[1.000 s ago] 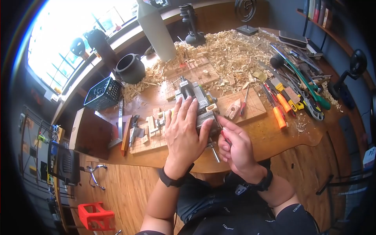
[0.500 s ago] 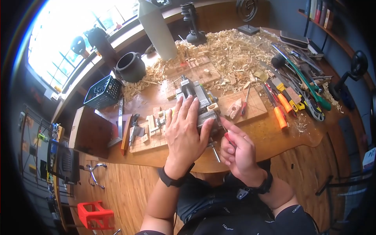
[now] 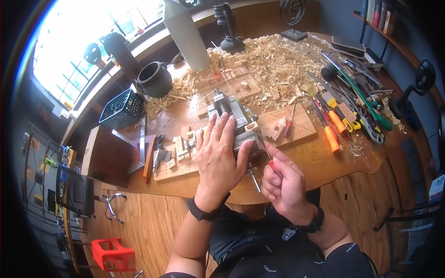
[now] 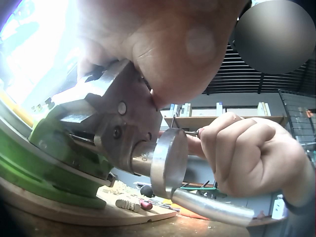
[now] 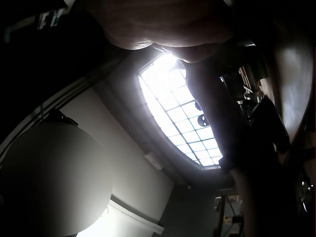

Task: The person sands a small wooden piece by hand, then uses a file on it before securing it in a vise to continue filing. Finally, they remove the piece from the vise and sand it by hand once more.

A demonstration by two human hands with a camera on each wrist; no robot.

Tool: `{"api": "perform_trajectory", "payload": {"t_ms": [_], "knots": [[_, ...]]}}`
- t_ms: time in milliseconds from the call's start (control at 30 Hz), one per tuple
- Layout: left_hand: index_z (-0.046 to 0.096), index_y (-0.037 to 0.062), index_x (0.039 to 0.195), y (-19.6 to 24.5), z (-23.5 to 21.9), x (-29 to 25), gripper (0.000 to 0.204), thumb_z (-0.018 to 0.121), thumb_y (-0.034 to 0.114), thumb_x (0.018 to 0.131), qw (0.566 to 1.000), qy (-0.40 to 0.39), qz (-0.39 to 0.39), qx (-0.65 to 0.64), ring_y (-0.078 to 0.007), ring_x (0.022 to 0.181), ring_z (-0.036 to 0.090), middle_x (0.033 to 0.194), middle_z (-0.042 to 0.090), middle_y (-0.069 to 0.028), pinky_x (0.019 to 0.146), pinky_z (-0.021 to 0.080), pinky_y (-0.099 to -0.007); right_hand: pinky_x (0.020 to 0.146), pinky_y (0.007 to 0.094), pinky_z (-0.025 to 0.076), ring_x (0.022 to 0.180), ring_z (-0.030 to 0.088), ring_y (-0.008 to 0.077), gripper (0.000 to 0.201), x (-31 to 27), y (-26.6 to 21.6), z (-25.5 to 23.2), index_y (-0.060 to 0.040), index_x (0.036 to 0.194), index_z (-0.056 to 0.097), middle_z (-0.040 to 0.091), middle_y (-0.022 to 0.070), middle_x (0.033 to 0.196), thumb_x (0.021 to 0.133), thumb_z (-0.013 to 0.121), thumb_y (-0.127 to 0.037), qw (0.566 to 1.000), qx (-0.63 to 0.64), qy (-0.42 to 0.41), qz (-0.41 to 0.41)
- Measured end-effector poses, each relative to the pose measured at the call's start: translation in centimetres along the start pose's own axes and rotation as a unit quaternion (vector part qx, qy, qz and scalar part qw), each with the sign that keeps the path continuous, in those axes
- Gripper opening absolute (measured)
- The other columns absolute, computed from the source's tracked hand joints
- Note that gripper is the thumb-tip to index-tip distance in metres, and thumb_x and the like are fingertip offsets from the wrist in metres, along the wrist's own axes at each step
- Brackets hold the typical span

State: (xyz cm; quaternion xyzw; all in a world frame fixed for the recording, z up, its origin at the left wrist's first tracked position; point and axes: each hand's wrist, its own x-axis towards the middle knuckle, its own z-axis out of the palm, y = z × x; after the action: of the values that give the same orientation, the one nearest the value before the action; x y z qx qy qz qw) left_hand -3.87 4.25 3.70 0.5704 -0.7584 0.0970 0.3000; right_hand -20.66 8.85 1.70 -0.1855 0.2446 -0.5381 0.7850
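My left hand (image 3: 215,155) lies over the metal bench vise (image 3: 238,113), palm down with fingers extended. A small pale wooden block (image 3: 251,126) with a slot in its top sits at the vise's right side, just past the left thumb. Low on the right, my right hand (image 3: 285,183) grips a slim tool with a red handle (image 3: 275,167). Its thin metal shaft points up toward the vise; the tip's exact shape is too small to make out. In the left wrist view, the vise (image 4: 118,108) has a green base, and the right hand (image 4: 247,153) appears behind its screw.
Wooden boards with a drilled block (image 3: 277,129) and a red-handled screwdriver (image 3: 288,126) flank the vise. Orange-handled tools (image 3: 331,139) lie to the right. Wood shavings (image 3: 278,60) heap at the back. A crate (image 3: 121,110) and a dark pot (image 3: 154,79) stand left.
My right hand and the red-handled tool have shifted slightly right and back toward the body, away from the vise. The left hand has kept its place.
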Motion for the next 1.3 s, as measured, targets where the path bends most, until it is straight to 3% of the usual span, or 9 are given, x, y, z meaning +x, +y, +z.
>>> {"api": "perform_trajectory", "payload": {"t_ms": [67, 1033, 1133, 1200, 1300], "knots": [[0.060, -0.0007, 0.136, 0.0, 0.0, 0.0, 0.057, 0.067, 0.039, 0.095, 1.000, 0.001, -0.001, 0.003, -0.0414, 0.141, 0.047, 0.143, 0.058, -0.0201, 0.115, 0.034, -0.0568, 0.041, 0.0254, 0.034, 0.044, 0.032, 0.0076, 0.049, 0.5, 0.0, 0.2, -0.0074, 0.155, 0.042, 0.037, -0.0032, 0.062, 0.107, 0.037, -0.017, 1.000, -0.004, 0.011, 0.011], [0.059, -0.0016, 0.136, -0.1, 0.0, 0.1, 0.058, 0.067, 0.039, 0.095, 1.000, 0.004, 0.007, -0.005, -0.0430, 0.140, 0.049, 0.142, 0.058, -0.0219, 0.115, 0.034, -0.0568, 0.042, 0.0247, 0.034, 0.045, 0.031, 0.0078, 0.052, -0.3, -0.3, -0.1, -0.0047, 0.159, 0.035, 0.040, -0.0017, 0.064, 0.108, 0.036, -0.017, 1.000, 0.002, -0.012, 0.012], [0.060, -0.0013, 0.136, -0.1, -0.1, 0.0, 0.058, 0.067, 0.039, 0.095, 1.000, -0.002, 0.002, 0.001, -0.0426, 0.140, 0.048, 0.142, 0.059, -0.0220, 0.115, 0.034, -0.0568, 0.042, 0.0242, 0.034, 0.045, 0.032, 0.0075, 0.051, 0.4, -0.6, 0.1, -0.0055, 0.158, 0.037, 0.039, -0.0016, 0.063, 0.109, 0.036, -0.017, 1.000, 0.013, -0.003, -0.003], [0.060, -0.0011, 0.136, 0.0, -0.2, 0.1, 0.058, 0.066, 0.039, 0.095, 1.000, -0.001, 0.001, 0.000, -0.0421, 0.140, 0.048, 0.143, 0.058, -0.0219, 0.115, 0.034, -0.0568, 0.043, 0.0224, 0.034, 0.046, 0.032, 0.0068, 0.051, 0.0, -1.0, 0.1, -0.0062, 0.158, 0.038, 0.040, -0.0018, 0.062, 0.109, 0.037, -0.018, 0.992, -0.028, -0.049, -0.112], [0.059, -0.0008, 0.137, 0.1, -0.3, 0.0, 0.059, 0.065, 0.041, 0.096, 1.000, -0.007, 0.000, 0.003, -0.0413, 0.141, 0.048, 0.144, 0.058, -0.0217, 0.115, 0.034, -0.0568, 0.042, 0.0223, 0.034, 0.045, 0.031, 0.0058, 0.054, 0.2, -1.7, -0.1, -0.0084, 0.161, 0.034, 0.036, -0.0047, 0.060, 0.108, 0.037, -0.020, 0.976, -0.135, -0.012, -0.168]]}}
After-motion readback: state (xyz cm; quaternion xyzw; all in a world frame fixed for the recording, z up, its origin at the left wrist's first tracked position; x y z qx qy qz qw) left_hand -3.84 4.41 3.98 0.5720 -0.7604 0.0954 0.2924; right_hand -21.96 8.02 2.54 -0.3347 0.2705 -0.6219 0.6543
